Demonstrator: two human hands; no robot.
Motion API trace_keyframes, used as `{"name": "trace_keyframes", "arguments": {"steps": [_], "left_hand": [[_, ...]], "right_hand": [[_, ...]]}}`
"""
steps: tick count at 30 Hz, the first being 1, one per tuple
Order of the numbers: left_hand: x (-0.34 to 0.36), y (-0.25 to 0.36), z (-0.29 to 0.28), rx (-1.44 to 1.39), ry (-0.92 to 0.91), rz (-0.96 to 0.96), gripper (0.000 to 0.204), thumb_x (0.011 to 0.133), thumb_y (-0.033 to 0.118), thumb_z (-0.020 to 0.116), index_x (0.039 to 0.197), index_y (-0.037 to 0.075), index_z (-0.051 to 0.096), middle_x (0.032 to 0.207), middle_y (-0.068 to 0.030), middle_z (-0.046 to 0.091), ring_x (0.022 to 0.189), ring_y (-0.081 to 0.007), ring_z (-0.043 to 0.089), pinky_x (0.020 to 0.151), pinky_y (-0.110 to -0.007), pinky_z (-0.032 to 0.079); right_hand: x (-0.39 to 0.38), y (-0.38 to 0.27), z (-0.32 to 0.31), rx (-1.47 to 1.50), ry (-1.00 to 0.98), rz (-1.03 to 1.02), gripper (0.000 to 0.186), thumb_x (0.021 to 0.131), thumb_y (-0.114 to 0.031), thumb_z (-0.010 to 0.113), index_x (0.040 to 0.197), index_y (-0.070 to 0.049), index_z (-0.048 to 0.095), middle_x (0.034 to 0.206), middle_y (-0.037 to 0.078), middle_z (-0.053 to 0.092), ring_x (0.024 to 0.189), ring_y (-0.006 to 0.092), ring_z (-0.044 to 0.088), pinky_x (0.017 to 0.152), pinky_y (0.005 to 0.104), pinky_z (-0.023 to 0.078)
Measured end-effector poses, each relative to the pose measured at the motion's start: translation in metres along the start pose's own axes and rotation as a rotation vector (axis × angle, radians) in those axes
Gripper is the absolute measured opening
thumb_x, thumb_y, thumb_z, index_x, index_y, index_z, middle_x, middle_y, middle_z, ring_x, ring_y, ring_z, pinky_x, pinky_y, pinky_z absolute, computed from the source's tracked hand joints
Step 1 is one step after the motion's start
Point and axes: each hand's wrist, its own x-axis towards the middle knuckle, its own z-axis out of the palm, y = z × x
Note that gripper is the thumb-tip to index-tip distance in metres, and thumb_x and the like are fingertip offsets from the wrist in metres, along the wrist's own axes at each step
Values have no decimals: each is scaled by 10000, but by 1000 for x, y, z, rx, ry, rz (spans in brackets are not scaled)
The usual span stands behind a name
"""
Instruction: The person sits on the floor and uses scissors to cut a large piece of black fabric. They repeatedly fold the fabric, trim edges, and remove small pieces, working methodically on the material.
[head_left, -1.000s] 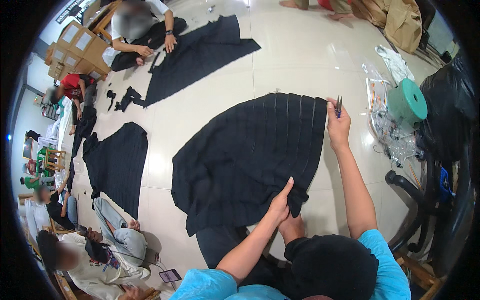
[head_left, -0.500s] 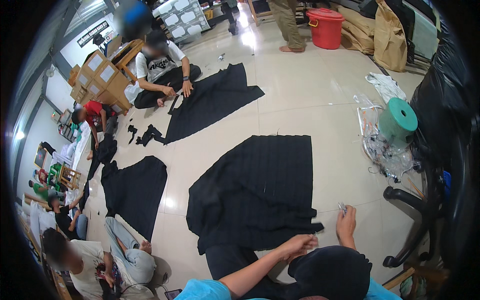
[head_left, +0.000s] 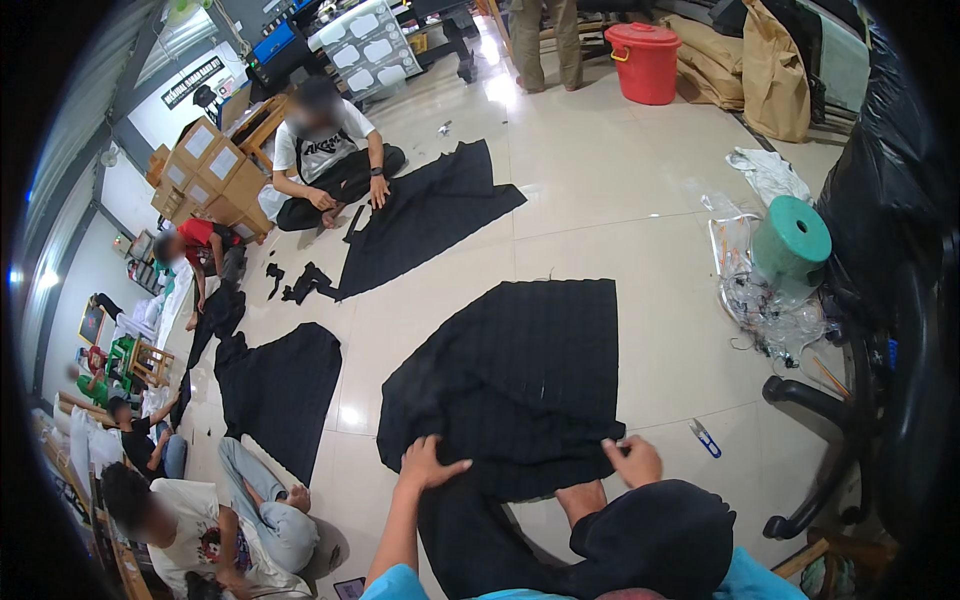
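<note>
A large piece of black fabric [head_left: 520, 370] lies on the tiled floor in front of me, its lower part over my dark-clothed legs. My left hand [head_left: 430, 463] rests on its lower left, thumb spread from the fingers. At the lower right corner my right hand [head_left: 632, 462] touches the edge with thumb and curled index finger apart. Small blue-handled thread snips [head_left: 705, 440] lie loose on the tiles to the right of that hand.
Co-workers [head_left: 320, 150] sit along the left and back among more black fabric pieces [head_left: 275, 390] and cardboard boxes [head_left: 200, 170]. At right are a green cylinder [head_left: 792, 245], plastic bags [head_left: 760, 320] and a black chair base [head_left: 820, 400]. A red bucket [head_left: 645, 75] stands behind.
The snips have left my right hand for the floor. Both hands moved from holding up the fabric to its lower edge, and the fabric now lies lower and flatter. My view tilted up.
</note>
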Motion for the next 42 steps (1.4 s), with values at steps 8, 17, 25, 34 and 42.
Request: {"name": "trace_keyframes", "arguments": {"steps": [8, 17, 25, 34, 42], "left_hand": [[-28, -13, 22, -384, 418, 84, 245, 1045, 253, 668, 1013, 14, 710, 973, -198, 643, 949, -394, 655, 837, -478, 514], [-116, 4, -96, -246, 405, -46, 454, 1077, 327, 600, 829, -53, 618, 665, -273, 549, 544, -348, 546, 584, -481, 431], [-125, 59, -107, -196, -453, 315, 540, 1029, 452, 654, 1322, -1, 687, 1109, -255, 769, 1055, -397, 762, 930, -467, 589], [229, 99, 27, -114, 368, 210, 848, 979, 543, 715, 1514, -72, 481, 1460, -324, 570, 1447, -463, 471, 1201, -512, 401], [272, 5, 39, -189, 549, 196, 267, 1049, 230, 614, 1177, -1, 578, 1150, -262, 654, 1122, -477, 622, 949, -558, 484]], "right_hand": [[24, -3, 53, 106, -54, -144, 311, 904, -199, 796, 1127, -16, 680, 1006, 178, 759, 934, 370, 745, 841, 459, 581], [51, -85, -29, 1017, -115, 6, 186, 1060, -96, 648, 1229, -18, 638, 1051, 14, 645, 841, 74, 599, 680, 257, 508], [-5, -40, -80, 1010, -187, 352, 394, 1008, -5, 606, 1387, 82, 539, 1201, 144, 689, 1072, 219, 701, 877, 355, 598], [-69, 21, -94, 630, -530, 514, 433, 1009, -217, 780, 1297, 87, 672, 1102, 116, 771, 939, 163, 726, 853, 317, 572], [-40, 8, -107, 606, -146, 281, 420, 1054, -280, 711, 1262, 83, 674, 1108, 83, 744, 1000, 150, 665, 899, 298, 526]]}}
